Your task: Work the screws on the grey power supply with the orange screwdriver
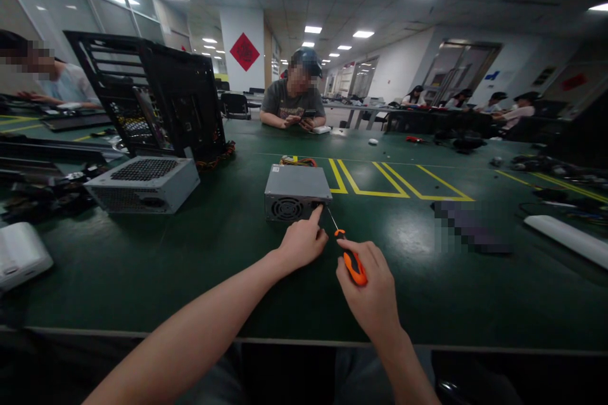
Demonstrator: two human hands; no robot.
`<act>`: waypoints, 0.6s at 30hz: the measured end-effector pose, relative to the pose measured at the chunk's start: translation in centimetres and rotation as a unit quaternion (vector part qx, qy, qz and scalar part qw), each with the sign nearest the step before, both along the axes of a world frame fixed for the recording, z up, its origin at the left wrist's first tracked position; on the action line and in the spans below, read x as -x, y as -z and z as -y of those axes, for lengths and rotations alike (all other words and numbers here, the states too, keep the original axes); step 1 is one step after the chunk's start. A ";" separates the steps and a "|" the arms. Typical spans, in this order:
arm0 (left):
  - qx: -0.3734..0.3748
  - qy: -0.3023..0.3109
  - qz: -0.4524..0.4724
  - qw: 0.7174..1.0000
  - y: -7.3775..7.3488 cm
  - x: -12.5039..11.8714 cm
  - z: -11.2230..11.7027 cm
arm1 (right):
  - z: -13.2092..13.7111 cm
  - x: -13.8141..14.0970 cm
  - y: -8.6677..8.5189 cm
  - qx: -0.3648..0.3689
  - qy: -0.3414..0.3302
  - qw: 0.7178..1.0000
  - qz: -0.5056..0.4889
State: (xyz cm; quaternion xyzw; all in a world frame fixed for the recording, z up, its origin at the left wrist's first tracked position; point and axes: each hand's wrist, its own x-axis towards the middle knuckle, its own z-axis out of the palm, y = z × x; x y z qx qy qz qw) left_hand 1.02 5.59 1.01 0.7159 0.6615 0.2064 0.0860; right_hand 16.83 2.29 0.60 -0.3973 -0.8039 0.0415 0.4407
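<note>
A small grey power supply unit [297,192] sits on the green table [190,266] straight ahead, its fan grille facing me. My right hand [370,291] is closed round the orange handle of a screwdriver [349,256], whose thin shaft points up and left at the unit's near right corner. My left hand [304,242] is loosely curled beside it, the index finger stretched out and touching that same corner next to the screwdriver tip.
A larger grey power supply [145,185] lies to the left before an open black computer case [152,104]. A white box [21,254] sits at far left. A white bar [567,237] lies at right. A person [294,98] sits across the table; others sit farther off.
</note>
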 end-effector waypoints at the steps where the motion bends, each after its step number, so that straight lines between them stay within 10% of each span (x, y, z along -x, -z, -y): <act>1: 0.002 -0.001 -0.003 1.000 0.0 0.0 0.0 | 0.0 0.0 0.0 0.004 0.000 1.000 -0.003; 18: 0.012 -0.008 -0.018 1.000 -0.2 -0.2 0.1 | 0.0 0.5 0.1 0.002 -0.003 1.000 0.018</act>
